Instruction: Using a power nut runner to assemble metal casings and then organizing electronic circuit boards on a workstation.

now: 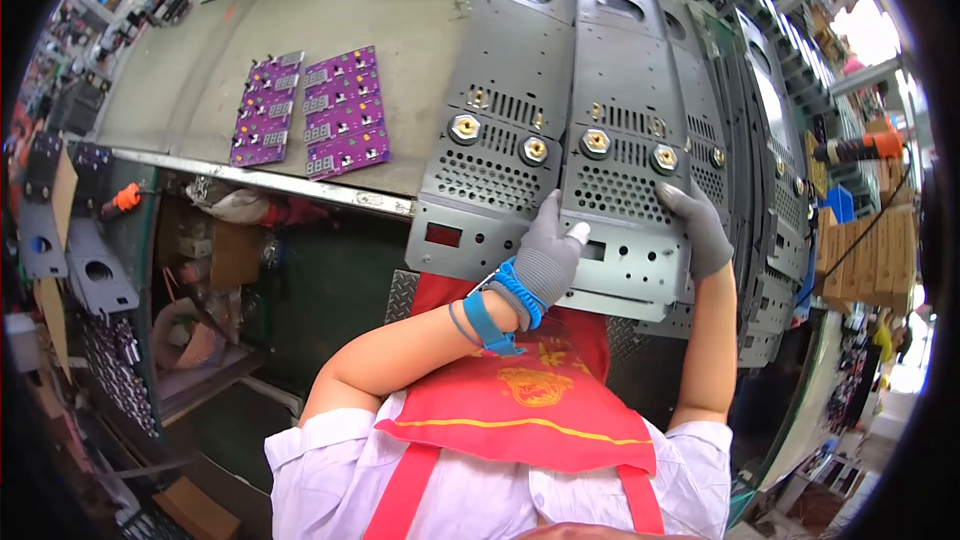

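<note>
In grey gloves, my left hand (549, 252) and my right hand (700, 230) grip the near end of a dark grey metal panel (622, 180) from its two sides. My left thumb and index finger lie along its left edge; my right thumb rests on top near the perforated holes, with the other fingers hidden over the right edge. Two brass connectors with hex nuts stand on this panel, above rows of round holes and its bent front flange. A similar panel (500, 165) lies directly to its left. A blue coiled wrist strap (490, 315) circles my left wrist.
More such panels (765, 165) stand in a row to the right. Two purple circuit board sheets (345, 110) with small displays lie on the workbench (420, 50). An orange power tool (865, 148) and brown cartons (868, 250) are at far right; an open shelf is below left.
</note>
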Demonstrator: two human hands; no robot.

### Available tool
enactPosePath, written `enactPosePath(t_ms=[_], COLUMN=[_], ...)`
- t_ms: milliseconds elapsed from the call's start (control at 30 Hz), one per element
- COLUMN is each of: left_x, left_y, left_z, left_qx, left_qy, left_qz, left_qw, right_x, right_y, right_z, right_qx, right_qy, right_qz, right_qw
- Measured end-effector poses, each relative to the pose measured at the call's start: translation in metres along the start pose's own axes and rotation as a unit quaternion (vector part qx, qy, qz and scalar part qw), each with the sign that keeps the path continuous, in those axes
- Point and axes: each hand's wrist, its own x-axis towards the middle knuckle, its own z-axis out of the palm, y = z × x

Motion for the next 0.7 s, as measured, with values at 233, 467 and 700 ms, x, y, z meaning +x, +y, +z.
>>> enactPosePath(t_ms=[233, 467, 700], left_x=[-0.01, -0.021, -0.031], left_y=[0.022, 0.032, 0.026], left_z=[-0.01, -0.034, -0.026], left_qx=[-0.042, -0.187, -0.137], left_qy=[-0.043, -0.126, -0.063], left_qz=[-0.047, -0.057, -0.02], left_qw=[0.997, 0.973, 0.988], right_x=[0.023, 0.104, 0.147], right_y=[-0.006, -0.028, -0.001], right_z=[-0.035, -0.063, -0.037], right_qx=[-0.479, -0.626, -0.719], right_qy=[0.118, 0.243, 0.194], right_qz=[-0.103, -0.229, -0.024], right_qw=[0.864, 0.704, 0.667])
